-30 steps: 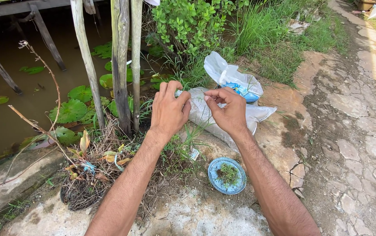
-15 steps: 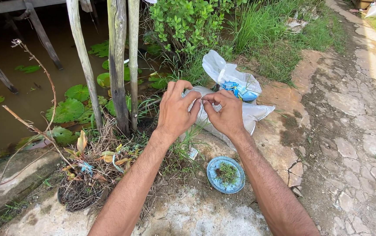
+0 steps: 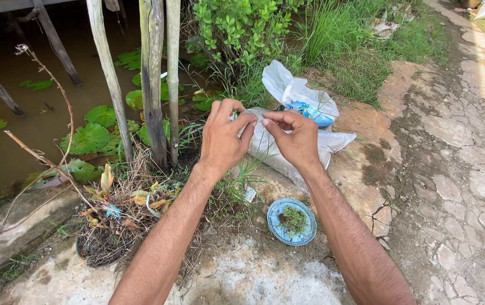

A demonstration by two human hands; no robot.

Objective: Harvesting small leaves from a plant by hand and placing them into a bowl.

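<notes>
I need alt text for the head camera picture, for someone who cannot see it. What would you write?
Two bare hands, left hand and right hand, meet fingertip to fingertip, pinching something too small to identify, above a white plastic bag on a stone path. Below lies a round blue lid holding grass; to the left, wooden posts stand by muddy water with lily pads.

Round blue lid (image 3: 292,221) on concrete, wooden posts (image 3: 153,79), lily pads (image 3: 88,138), brown water (image 3: 5,141)

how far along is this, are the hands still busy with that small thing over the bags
Already set out: two plastic bags on the stone edge and a blue lid with green bits in it. In hand: left hand and right hand pinch something tiny between fingertips, too small to identify. Nothing shows it finished; the grip is closed on it.
</notes>
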